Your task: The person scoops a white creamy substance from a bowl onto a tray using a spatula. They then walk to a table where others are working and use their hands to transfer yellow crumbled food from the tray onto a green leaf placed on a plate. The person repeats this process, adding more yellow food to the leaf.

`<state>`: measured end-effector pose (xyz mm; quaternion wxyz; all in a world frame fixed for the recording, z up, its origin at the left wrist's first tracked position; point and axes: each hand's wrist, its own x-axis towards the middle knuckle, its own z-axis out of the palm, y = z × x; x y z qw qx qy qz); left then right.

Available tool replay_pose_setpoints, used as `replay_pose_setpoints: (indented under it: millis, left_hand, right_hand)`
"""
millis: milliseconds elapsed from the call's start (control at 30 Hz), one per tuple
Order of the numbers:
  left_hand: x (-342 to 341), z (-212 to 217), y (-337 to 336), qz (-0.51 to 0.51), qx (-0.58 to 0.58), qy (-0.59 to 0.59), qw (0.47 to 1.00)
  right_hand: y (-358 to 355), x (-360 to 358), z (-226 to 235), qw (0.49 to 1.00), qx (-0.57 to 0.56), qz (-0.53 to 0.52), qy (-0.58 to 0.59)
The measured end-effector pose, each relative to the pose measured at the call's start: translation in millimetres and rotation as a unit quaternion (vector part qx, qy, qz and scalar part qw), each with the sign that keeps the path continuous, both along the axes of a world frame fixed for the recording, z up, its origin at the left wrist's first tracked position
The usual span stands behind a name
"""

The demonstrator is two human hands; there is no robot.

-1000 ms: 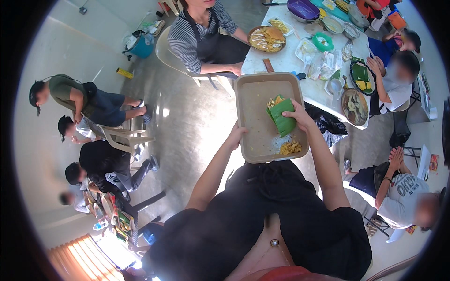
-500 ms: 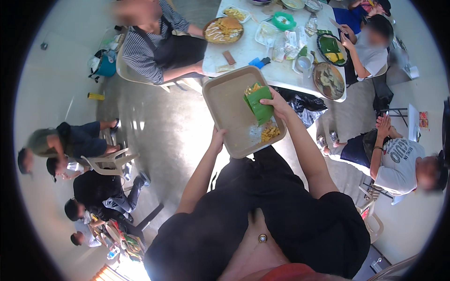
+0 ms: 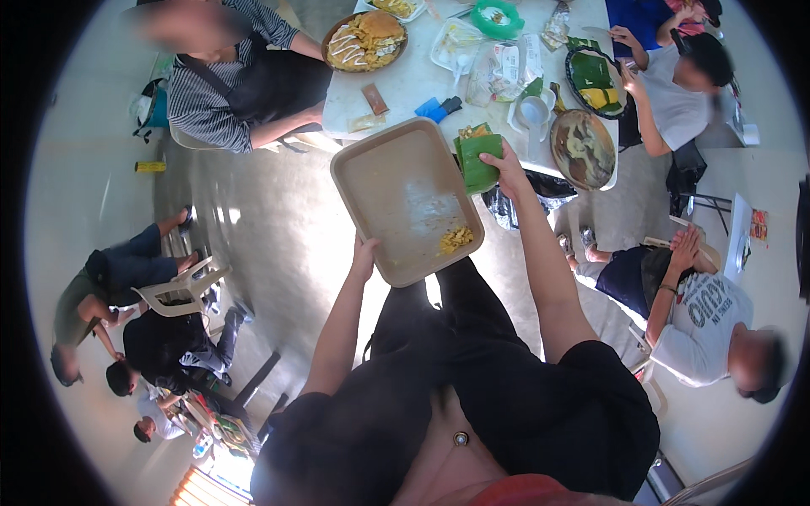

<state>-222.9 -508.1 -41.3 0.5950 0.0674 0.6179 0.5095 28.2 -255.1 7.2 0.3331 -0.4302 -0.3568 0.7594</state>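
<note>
My left hand (image 3: 364, 257) grips the near left edge of a tan rectangular tray (image 3: 384, 173), which is held tilted in front of me. A small heap of yellow crumbly food (image 3: 456, 239) lies in the tray's near right corner, with a wet smear beside it. In my right hand (image 3: 510, 169) is a folded piece of green banana leaf (image 3: 479, 163), with yellowish food showing at its upper end. The leaf is just past the tray's right edge, close to the table. My right thumb lies across the leaf; the other fingers are mostly hidden behind it.
Ahead stands a white table (image 3: 346, 105) with a round dish of food (image 3: 364, 42), a green bowl (image 3: 497, 18), a leaf-lined basket (image 3: 596, 82) and a stained round board (image 3: 583, 149). A black plastic bag (image 3: 544, 198) hangs below its edge. People sit on both sides.
The leaf with food has moved from over the tray to beyond its right edge. My view has shifted, and the table now appears closer.
</note>
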Motion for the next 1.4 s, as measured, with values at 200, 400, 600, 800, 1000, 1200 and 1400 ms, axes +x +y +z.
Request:
replay_pose_setpoints:
  millis: [200,400,600,800,1000,1200,1400]
  left_hand:
    - [-1.3,13.2,-2.5,0.067,-0.056,0.008,0.996]
    - [2.0,16.8,-8.4,0.122,-0.075,0.011,0.99]
    - [7.2,14.8,-15.6,0.141,-0.061,0.016,0.988]
    - [13.7,20.3,-14.4,0.151,-0.074,0.012,0.986]
    - [19.3,26.2,-12.9,0.161,-0.079,0.017,0.984]
    - [15.5,20.6,-16.8,0.145,-0.083,0.047,0.985]
    - [12.0,25.9,-15.5,0.134,-0.06,0.027,0.989]
  right_hand:
    - [24.9,1.3,-36.6,0.998,-0.028,-0.063,0.014]
    - [44.5,-4.5,-66.0,0.998,-0.006,-0.063,-0.022]
    - [68.9,-2.6,-82.8,0.993,0.025,0.032,-0.108]
    - [90.6,3.1,-97.9,0.968,0.084,0.117,-0.204]
    - [101.9,-0.2,-98.2,0.883,0.21,0.173,-0.381]
    - [98.8,-7.5,-99.8,0.798,0.317,0.166,-0.484]
    - [84.6,-19.0,-65.1,0.749,0.308,0.16,-0.565]
